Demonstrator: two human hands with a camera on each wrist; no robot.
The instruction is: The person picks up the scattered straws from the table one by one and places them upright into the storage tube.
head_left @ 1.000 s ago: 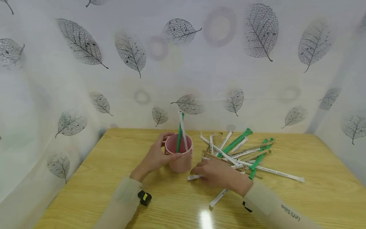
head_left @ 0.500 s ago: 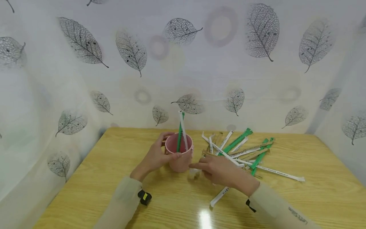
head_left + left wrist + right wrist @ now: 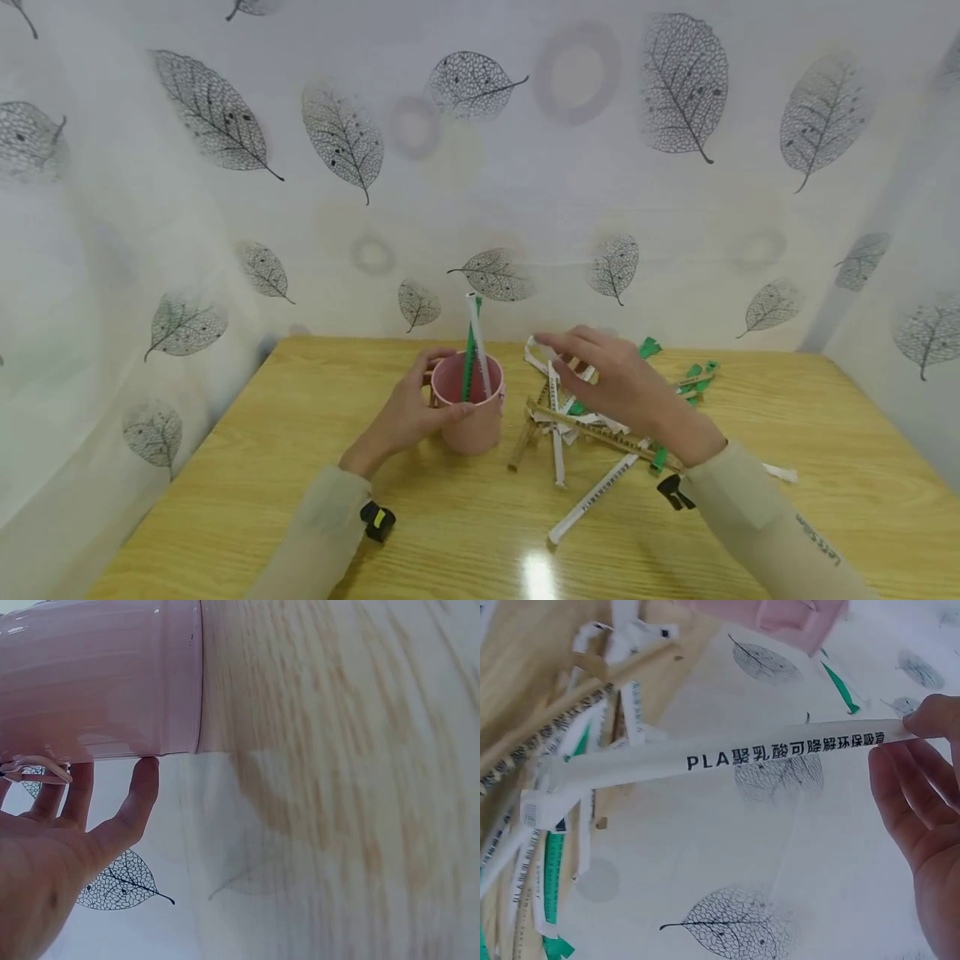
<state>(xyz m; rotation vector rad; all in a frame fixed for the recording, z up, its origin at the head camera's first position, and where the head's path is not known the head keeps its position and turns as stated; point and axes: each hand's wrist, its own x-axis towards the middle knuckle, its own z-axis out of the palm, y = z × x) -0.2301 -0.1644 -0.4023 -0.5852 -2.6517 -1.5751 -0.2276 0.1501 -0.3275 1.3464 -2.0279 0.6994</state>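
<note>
In the head view, my left hand [image 3: 401, 421] holds a pink cup [image 3: 474, 432], its thumb over the near rim. The left wrist view shows fingers against the cup [image 3: 97, 682] beside its small handle [image 3: 37, 766]. A green wrapped straw [image 3: 469, 362] and a white wrapped straw [image 3: 480, 346] lean upright in the cup. My right hand [image 3: 626, 387] is raised above the loose straws, right of the cup. Seen from the right wrist, its thumb and fingertips pinch one end of a white paper-wrapped straw [image 3: 705, 759] printed "PLA".
Several green, white and brown wrapped straws lie crossed in a pile, including a brown straw [image 3: 600, 433] and a white straw [image 3: 592, 500] toward the front. The wooden table [image 3: 262, 492] meets a leaf-patterned cloth [image 3: 480, 192] at its back edge.
My right hand has risen from the front of the pile near the cup, lifting a white straw, and moved back and right. Straws in the pile have shifted. The left hand stays on the cup.
</note>
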